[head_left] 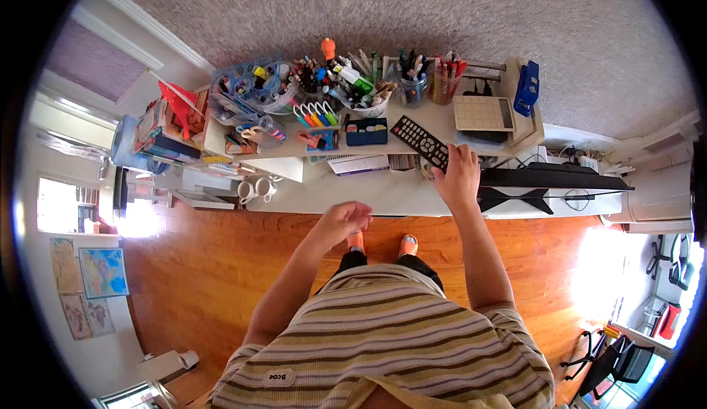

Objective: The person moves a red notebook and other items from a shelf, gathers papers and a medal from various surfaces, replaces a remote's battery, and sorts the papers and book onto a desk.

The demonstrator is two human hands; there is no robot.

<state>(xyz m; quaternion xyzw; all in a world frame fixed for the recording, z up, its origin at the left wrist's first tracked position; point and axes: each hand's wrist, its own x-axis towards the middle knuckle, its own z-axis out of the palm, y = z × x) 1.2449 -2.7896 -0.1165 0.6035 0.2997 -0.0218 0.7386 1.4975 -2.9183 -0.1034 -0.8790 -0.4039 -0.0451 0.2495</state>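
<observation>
Gripping the black remote control (pixel 420 142) by its near end, your right hand (pixel 458 170) has its fingers pinched on it at the front edge of a pale raised shelf (pixel 428 118); you cannot tell whether the remote also rests there. Your left hand (pixel 345 220) hangs free in front of the lower white tabletop (pixel 317 194), its fingers loosely curved and close together, holding nothing.

Along the shelf before you, cups of pens crowd the back, with a clear cup (pixel 411 87) and a reddish cup (pixel 446 83) near the middle. Right of the remote lie a cream calculator (pixel 482 113) and, at the end, a blue stapler (pixel 526 89). To its left sits a dark blue case (pixel 366 131), just beside bright clip-topped markers (pixel 317 117).

Below, your tabletop carries white mugs (pixel 258 189) at the left and a black monitor (pixel 552 176) at the right. A grey textured wall (pixel 442 11) rises behind; you stand on glossy orange-brown wooden floor (pixel 221 262), with maps (pixel 104 272) on the left wall and an office chair (pixel 622 361) at lower right.
</observation>
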